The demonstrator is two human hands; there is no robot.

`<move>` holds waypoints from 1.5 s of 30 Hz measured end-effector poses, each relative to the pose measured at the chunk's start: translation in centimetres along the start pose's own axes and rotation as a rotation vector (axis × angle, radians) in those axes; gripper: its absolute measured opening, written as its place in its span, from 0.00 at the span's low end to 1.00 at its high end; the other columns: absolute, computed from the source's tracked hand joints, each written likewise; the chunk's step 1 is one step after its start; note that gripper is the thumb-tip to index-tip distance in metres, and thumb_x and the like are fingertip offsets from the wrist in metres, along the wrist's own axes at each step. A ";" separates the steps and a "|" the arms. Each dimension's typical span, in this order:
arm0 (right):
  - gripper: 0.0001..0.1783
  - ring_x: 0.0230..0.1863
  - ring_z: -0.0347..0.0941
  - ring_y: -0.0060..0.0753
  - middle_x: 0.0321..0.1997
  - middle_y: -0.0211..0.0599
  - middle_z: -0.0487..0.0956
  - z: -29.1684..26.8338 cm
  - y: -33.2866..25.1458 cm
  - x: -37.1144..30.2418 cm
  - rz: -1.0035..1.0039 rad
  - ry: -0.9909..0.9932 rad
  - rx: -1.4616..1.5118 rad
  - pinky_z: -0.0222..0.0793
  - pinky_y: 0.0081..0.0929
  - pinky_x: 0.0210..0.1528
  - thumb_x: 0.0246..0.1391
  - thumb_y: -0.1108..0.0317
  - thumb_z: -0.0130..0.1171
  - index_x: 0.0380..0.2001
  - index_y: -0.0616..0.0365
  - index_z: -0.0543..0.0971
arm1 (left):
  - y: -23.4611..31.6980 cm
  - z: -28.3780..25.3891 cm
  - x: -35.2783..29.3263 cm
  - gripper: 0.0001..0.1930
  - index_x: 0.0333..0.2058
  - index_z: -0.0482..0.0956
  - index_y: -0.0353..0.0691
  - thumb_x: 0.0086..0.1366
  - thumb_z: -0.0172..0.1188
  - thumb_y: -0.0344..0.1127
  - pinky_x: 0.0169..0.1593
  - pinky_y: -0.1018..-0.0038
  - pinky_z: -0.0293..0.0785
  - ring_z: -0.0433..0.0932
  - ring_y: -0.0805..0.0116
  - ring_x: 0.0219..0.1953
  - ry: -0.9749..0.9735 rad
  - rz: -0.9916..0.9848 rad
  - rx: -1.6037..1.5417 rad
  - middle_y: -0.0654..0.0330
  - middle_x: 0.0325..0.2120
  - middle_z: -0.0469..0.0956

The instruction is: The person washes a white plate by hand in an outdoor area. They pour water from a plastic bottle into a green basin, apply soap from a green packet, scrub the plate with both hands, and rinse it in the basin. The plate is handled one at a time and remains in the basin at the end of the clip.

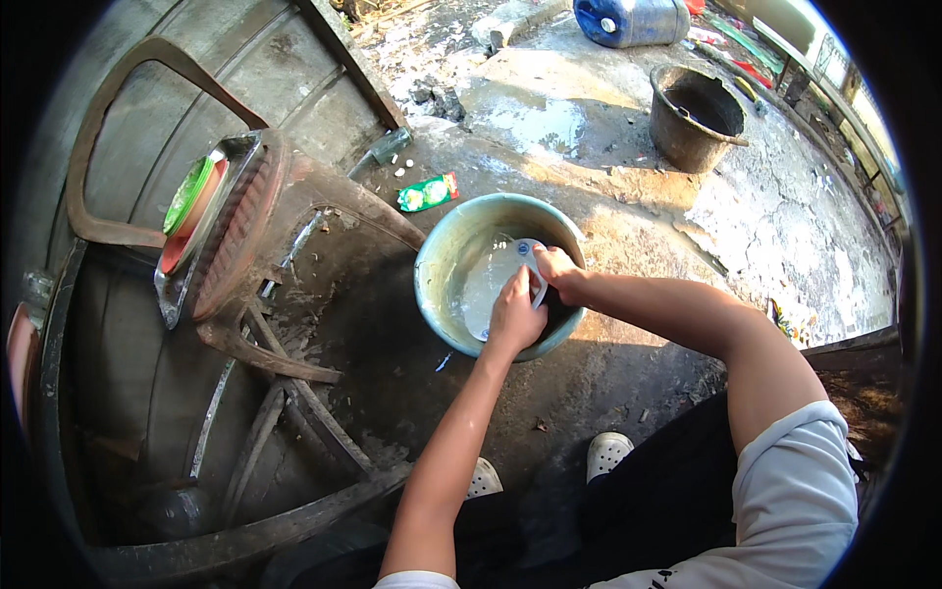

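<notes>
A white plate (488, 283) with small blue marks near its edge is tilted inside a round blue-green basin (432, 312). My left hand (515, 314) is closed on the plate's near right side. On its far right edge, my right hand (559, 273) grips it, fingers partly hidden behind the rim. Cloudy, wet-looking residue coats the basin's inside wall. The basin stands on the ground in front of my feet.
To the left, a brown plastic chair (339, 196) bears a metal tray with green and pink dishes (191, 196). Beyond the basin lie a green packet (428, 192) and a glass bottle (390, 147). A dark bucket (687, 137) and a blue jerrycan (628, 22) are farther off.
</notes>
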State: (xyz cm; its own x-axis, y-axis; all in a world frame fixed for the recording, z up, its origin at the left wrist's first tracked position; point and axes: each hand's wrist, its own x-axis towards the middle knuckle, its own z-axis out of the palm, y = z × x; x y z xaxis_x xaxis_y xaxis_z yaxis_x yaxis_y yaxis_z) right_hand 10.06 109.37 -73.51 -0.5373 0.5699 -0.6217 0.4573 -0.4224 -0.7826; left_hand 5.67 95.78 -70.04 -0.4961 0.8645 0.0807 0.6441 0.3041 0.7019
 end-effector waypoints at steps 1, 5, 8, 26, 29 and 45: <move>0.23 0.42 0.79 0.41 0.44 0.46 0.81 -0.1 0.1 0.0 -0.072 0.026 -0.018 0.76 0.38 0.42 0.64 0.55 0.50 0.49 0.64 0.76 | -0.3 0.2 0.4 0.13 0.38 0.72 0.35 0.53 0.61 0.28 0.45 0.55 0.74 0.79 0.42 0.42 0.104 0.082 -0.128 0.44 0.38 0.79; 0.15 0.36 0.79 0.42 0.33 0.49 0.81 -0.9 -0.7 -0.6 -0.141 -0.092 -0.246 0.73 0.40 0.34 0.46 0.67 0.53 0.33 0.67 0.81 | -0.9 0.5 1.1 0.18 0.45 0.74 0.37 0.53 0.57 0.26 0.46 0.54 0.74 0.79 0.42 0.45 -0.110 -0.151 -0.012 0.47 0.41 0.81; 0.16 0.42 0.81 0.45 0.40 0.52 0.83 -0.4 -1.8 -1.7 -0.147 -0.044 -0.359 0.75 0.40 0.41 0.50 0.68 0.52 0.36 0.69 0.83 | -1.1 0.3 1.0 0.08 0.33 0.75 0.39 0.53 0.61 0.30 0.41 0.57 0.75 0.81 0.45 0.38 0.064 -0.071 -0.065 0.50 0.30 0.81; 0.30 0.57 0.76 0.49 0.53 0.53 0.79 0.2 -0.9 0.7 -0.229 0.079 -0.564 0.72 0.40 0.56 0.49 0.63 0.58 0.56 0.63 0.73 | -3.5 1.9 0.1 0.19 0.48 0.75 0.35 0.56 0.60 0.29 0.44 0.52 0.79 0.82 0.40 0.38 -0.075 0.131 0.308 0.47 0.30 0.83; 0.30 0.51 0.80 0.45 0.50 0.52 0.81 0.4 -1.7 -0.7 -0.274 0.014 -0.503 0.75 0.39 0.52 0.54 0.55 0.57 0.56 0.63 0.75 | -2.6 1.4 0.0 0.20 0.51 0.73 0.35 0.58 0.59 0.29 0.42 0.50 0.79 0.82 0.39 0.36 -0.009 0.032 0.298 0.46 0.30 0.83; 0.38 0.40 0.80 0.38 0.46 0.43 0.80 2.1 -1.9 -1.8 -0.130 -0.235 -0.171 0.82 0.41 0.31 0.63 0.47 0.57 0.70 0.47 0.59 | -2.0 -0.5 -0.5 0.17 0.45 0.75 0.37 0.60 0.64 0.39 0.38 0.51 0.74 0.80 0.39 0.36 0.178 -0.103 -0.101 0.45 0.31 0.81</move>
State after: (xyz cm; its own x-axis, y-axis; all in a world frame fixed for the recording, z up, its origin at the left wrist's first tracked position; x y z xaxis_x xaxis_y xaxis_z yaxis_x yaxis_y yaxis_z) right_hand 8.66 107.63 -70.95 -0.7391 0.4248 -0.5228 0.4756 -0.2205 -0.8516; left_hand 4.35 94.54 -71.09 -0.6571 0.7438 0.1224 0.5275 0.3378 0.7795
